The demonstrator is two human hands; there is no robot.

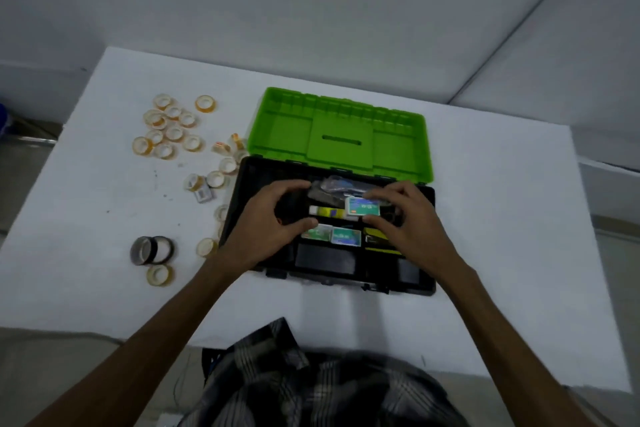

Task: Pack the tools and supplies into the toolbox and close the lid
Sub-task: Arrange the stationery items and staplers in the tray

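A black toolbox (239, 204) stands in the middle of the white table with its green lid (287, 128) swung back and open. Both hands are inside it. My right hand (412, 222) pinches a small white-and-teal box (363, 209) between thumb and fingers, just above the tray. My left hand (256, 229) arches over a dark compartment with fingers apart, thumb beside one of two more teal boxes (346, 236). A yellow-and-white tube (327, 211) and a clear plastic bag of items (332, 185) lie in the box.
Several small clear tape rolls (169, 125) are scattered on the table (502, 218) left of the toolbox, some close against its left wall. Two black tape rolls (152, 250) and another clear roll (159, 274) lie at the front left. A grey wall runs behind.
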